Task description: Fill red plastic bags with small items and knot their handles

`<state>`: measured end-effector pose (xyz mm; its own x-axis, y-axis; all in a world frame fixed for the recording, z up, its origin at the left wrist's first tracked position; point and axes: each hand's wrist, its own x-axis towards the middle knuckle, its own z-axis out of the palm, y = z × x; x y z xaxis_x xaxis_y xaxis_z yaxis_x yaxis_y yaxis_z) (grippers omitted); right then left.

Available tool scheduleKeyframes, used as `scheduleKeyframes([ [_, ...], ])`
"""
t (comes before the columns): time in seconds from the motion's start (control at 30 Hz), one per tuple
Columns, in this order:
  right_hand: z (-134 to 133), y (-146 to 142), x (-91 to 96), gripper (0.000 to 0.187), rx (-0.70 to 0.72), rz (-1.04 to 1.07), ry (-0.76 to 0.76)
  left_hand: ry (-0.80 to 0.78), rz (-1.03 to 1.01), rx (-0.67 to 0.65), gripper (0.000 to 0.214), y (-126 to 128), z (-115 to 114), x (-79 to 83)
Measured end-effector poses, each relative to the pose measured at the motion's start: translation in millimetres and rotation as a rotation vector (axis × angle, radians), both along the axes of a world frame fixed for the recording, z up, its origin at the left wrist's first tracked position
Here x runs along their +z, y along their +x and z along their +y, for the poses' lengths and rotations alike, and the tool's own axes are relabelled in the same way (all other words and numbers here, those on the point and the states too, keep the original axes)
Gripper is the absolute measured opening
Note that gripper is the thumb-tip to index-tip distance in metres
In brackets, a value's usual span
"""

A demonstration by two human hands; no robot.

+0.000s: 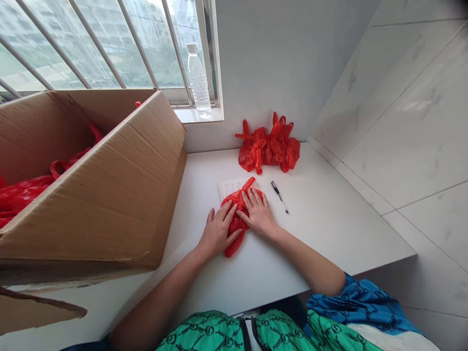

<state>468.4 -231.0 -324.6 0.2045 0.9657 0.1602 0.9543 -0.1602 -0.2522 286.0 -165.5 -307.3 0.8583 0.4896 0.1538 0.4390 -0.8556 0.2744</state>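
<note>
A red plastic bag (236,223) is spread on the white worktop (329,214), and it is covered in part by both hands. The left hand (216,229) is laid palm down over its near left side, fingers extended and not clenched; the right hand (260,214) is rested likewise on its upper right, with nothing seen to be gripped. Whether any film is pinched beneath the palms cannot be told.

The lower part of a printed sheet (228,187) is overlapped by the bag, so the paper could be dragged or creased if the film were pulled sideways under pressure. The thin plastic could be torn or bunched if it were pressed unevenly by the two hands. A pen (280,197) is placed just beside the right hand; it could be rolled away if it were brushed by the fingers.

A heap of red bags (268,146) is gathered at the back by the wall, where it could be toppled by a careless reach. On the left, more red bags (25,195) are held in a cardboard box (109,195), whose tall wall could be knocked by the left elbow if it were swung outward.
</note>
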Motion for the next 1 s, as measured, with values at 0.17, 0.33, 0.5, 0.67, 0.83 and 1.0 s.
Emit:
scheduleKeyframes([
  [0.17, -0.4, -0.3, 1.7, 0.076, 0.002, 0.002, -0.004, -0.017, -0.011, -0.002, 0.073, 0.4, 0.8, -0.7],
  [0.33, -0.9, -0.2, 2.1, 0.076, 0.004, 0.01, -0.009, -0.022, -0.01, -0.002, 0.073, 0.9, 1.3, -1.2],
  [0.5, 0.2, -0.5, 1.7, 0.076, 0.01, 0.05, -0.002, -0.056, -0.009, -0.007, 0.072, 0.2, 3.0, -1.1],
  [0.67, 0.3, 25.9, 11.8, 0.064, 0.005, 0.354, 0.162, -0.162, -0.052, -0.025, 0.063, -3.1, 13.7, -0.2],
  [0.83, -8.0, 75.1, 24.7, 0.051, -0.202, 0.641, 0.601, -0.376, -0.306, 0.085, 0.043, -7.3, 20.6, 17.7],
  [1.0, -11.6, 88.2, 24.7, 0.051, -0.281, 0.906, 0.626, -0.264, -0.295, 0.183, 0.036, 7.8, 15.1, 48.5],
])
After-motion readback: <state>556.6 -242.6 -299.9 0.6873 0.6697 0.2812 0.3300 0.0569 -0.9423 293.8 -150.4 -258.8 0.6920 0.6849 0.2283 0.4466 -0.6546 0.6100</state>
